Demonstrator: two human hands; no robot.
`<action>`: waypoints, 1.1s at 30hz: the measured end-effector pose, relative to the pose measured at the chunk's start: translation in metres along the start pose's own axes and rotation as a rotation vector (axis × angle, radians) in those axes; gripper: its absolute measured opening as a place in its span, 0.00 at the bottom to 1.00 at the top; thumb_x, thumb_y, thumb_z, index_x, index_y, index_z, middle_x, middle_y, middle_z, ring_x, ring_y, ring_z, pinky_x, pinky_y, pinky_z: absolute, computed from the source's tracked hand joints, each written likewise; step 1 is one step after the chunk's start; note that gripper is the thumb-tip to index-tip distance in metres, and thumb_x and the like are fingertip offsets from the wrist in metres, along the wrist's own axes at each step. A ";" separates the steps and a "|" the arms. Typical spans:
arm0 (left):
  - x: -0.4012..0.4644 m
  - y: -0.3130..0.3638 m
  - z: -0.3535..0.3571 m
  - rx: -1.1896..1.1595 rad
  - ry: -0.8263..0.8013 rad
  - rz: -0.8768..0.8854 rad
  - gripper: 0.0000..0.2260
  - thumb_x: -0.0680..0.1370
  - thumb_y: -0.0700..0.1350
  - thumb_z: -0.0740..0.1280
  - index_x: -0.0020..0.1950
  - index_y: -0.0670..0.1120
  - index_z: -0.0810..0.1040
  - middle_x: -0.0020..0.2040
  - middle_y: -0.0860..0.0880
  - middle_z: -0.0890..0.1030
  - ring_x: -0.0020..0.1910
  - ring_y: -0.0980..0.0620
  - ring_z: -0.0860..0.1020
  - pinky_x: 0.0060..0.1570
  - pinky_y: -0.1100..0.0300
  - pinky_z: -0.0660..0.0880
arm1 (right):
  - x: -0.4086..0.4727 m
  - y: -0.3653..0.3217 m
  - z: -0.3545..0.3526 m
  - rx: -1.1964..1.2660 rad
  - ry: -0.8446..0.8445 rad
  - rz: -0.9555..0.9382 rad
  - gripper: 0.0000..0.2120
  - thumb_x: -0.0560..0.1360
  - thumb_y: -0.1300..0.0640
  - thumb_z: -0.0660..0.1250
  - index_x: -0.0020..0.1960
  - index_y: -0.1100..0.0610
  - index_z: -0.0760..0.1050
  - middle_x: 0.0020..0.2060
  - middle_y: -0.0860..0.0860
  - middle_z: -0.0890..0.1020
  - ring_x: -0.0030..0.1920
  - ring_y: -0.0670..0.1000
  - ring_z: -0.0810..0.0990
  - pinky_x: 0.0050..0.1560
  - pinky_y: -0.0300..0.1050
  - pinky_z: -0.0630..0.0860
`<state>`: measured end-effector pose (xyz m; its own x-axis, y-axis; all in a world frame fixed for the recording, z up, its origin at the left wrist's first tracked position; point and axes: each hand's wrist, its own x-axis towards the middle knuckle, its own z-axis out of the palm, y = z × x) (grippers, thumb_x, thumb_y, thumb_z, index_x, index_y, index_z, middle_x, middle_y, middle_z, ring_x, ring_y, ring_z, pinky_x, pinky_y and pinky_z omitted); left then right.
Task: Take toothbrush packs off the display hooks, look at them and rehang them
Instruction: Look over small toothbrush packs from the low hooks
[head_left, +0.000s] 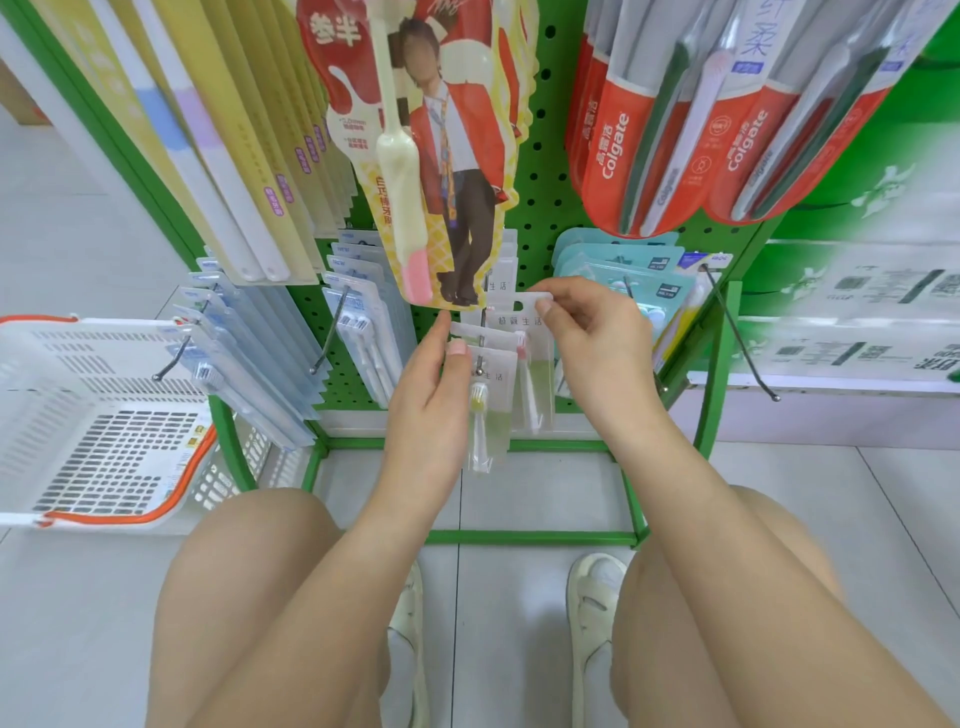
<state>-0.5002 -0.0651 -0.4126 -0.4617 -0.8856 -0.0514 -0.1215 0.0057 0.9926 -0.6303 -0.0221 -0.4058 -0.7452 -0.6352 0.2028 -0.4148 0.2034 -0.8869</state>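
My arms and legs are bare, no sleeves. I wear cream slip-on shoes (592, 623) with cut-out straps, below the green rack (535, 538).

The left hand (426, 384) is covering the left side of a clear toothbrush pack (488, 410), and the right hand (597, 332) is hiding the right end of another pack's white header (524, 301). A tall poster pack (447, 156) is hanging across the hook (482, 343) behind it, its top running off the upper edge. The red packs (675, 130) are also being cropped above. A white basket (104, 415) is running off the left edge.
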 end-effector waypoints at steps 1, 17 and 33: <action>0.000 0.000 0.000 0.001 0.001 0.000 0.19 0.84 0.46 0.57 0.76 0.52 0.64 0.73 0.59 0.67 0.69 0.65 0.64 0.64 0.74 0.59 | 0.000 0.000 0.000 0.011 -0.001 0.003 0.09 0.78 0.59 0.64 0.54 0.54 0.82 0.43 0.46 0.83 0.48 0.46 0.81 0.54 0.42 0.76; 0.000 0.002 -0.001 0.036 -0.030 -0.005 0.20 0.84 0.48 0.56 0.77 0.53 0.63 0.75 0.58 0.65 0.73 0.63 0.62 0.71 0.66 0.57 | 0.004 0.010 0.011 0.099 -0.103 0.050 0.11 0.77 0.60 0.63 0.52 0.51 0.83 0.49 0.50 0.85 0.53 0.51 0.81 0.59 0.54 0.76; 0.001 -0.002 0.000 0.000 -0.055 0.014 0.20 0.84 0.48 0.57 0.77 0.56 0.61 0.67 0.66 0.66 0.67 0.69 0.64 0.59 0.80 0.59 | 0.012 0.017 0.017 0.230 -0.227 0.101 0.11 0.77 0.61 0.64 0.54 0.54 0.83 0.48 0.51 0.85 0.53 0.53 0.82 0.61 0.55 0.76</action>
<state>-0.5008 -0.0657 -0.4147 -0.5111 -0.8584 -0.0434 -0.1143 0.0178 0.9933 -0.6373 -0.0385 -0.4256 -0.6307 -0.7753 0.0341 -0.1967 0.1171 -0.9735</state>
